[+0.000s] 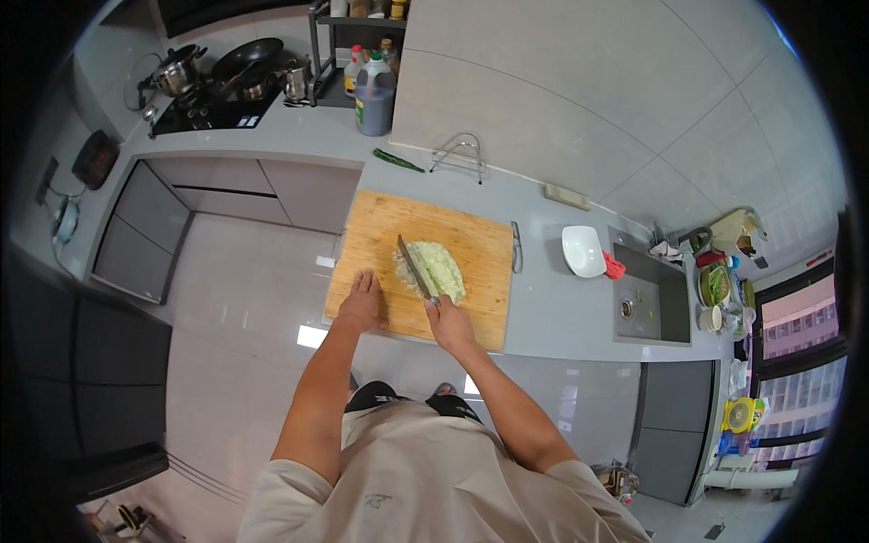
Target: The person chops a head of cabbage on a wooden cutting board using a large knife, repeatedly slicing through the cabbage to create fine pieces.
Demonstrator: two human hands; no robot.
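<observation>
A wooden cutting board (373,217) lies on the grey counter before me. On it is a heap of finely chopped pale green vegetable (440,266), its kind not clear. My right hand (449,322) grips the handle of a kitchen knife (413,266), whose blade lies along the left side of the heap, pointing away from me. My left hand (362,303) rests flat on the left front part of the board, fingers extended, holding nothing and apart from the knife.
A green chili or similar long vegetable (398,160) and a metal rack (460,157) are behind the board. A peeler-like utensil (517,248) lies along its right edge. Farther right are a white bowl (582,251), a red cloth (614,266) and the sink (652,292). A large bottle (375,102) stands back left.
</observation>
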